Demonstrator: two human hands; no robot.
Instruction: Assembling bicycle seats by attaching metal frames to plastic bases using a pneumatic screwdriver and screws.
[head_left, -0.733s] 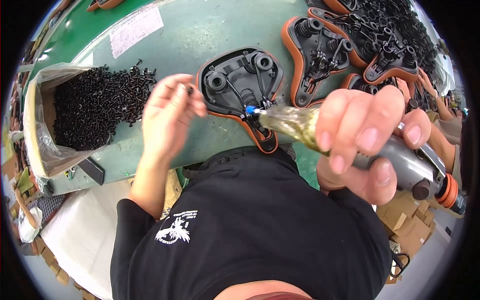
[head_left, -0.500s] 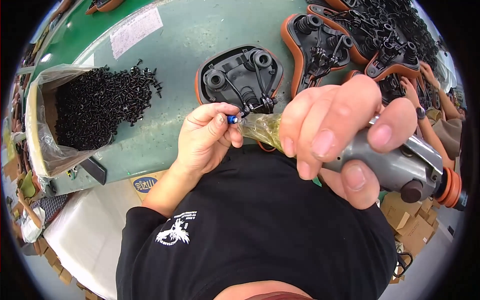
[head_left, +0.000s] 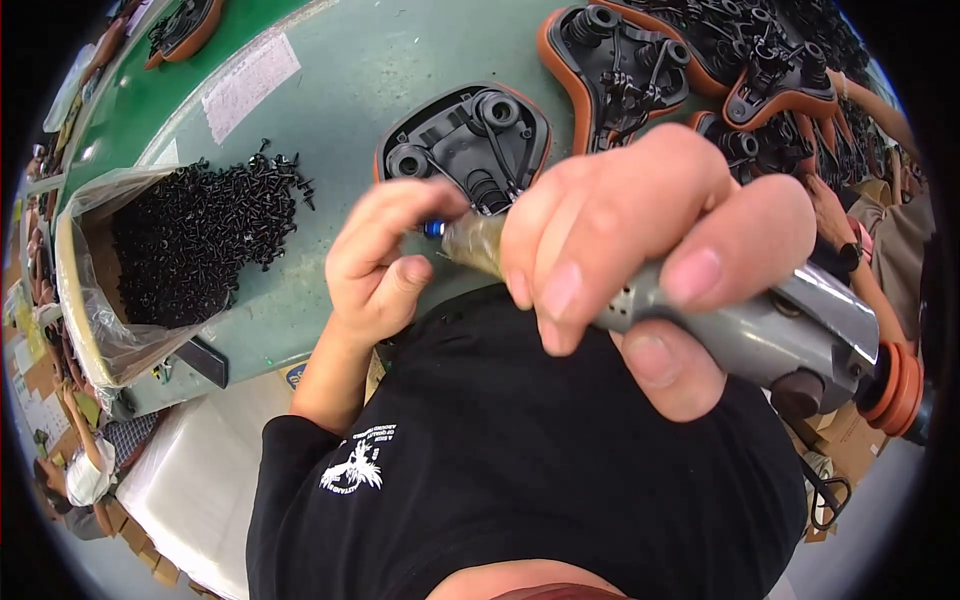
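Note:
My right hand (head_left: 650,250) is wrapped round a grey pneumatic screwdriver (head_left: 735,325), held slantwise above my lap with its nose pointing left. Clear yellowish film (head_left: 474,243) covers the nose, and a small blue tip (head_left: 433,229) sticks out of it. Beside that tip is my left hand (head_left: 375,265), thumb and fingers apart; the fingertips are slightly blurred, and nothing shows between them. Just beyond lies a bicycle saddle (head_left: 450,140) on the table, black underside up with an orange-brown rim. The tool's nose hides its near end.
A plastic-lined box (head_left: 80,300) of black screws (head_left: 205,240) lies on its side at left, screws spilling onto the green table (head_left: 350,80). More upturned saddles (head_left: 610,70) crowd the far right, where another person's arm (head_left: 835,225) reaches in. A paper sheet (head_left: 250,85) lies farther back.
My left fingers have parted from their pinch at the blue tip. The screwdriver and my right hand have shifted a little left in view.

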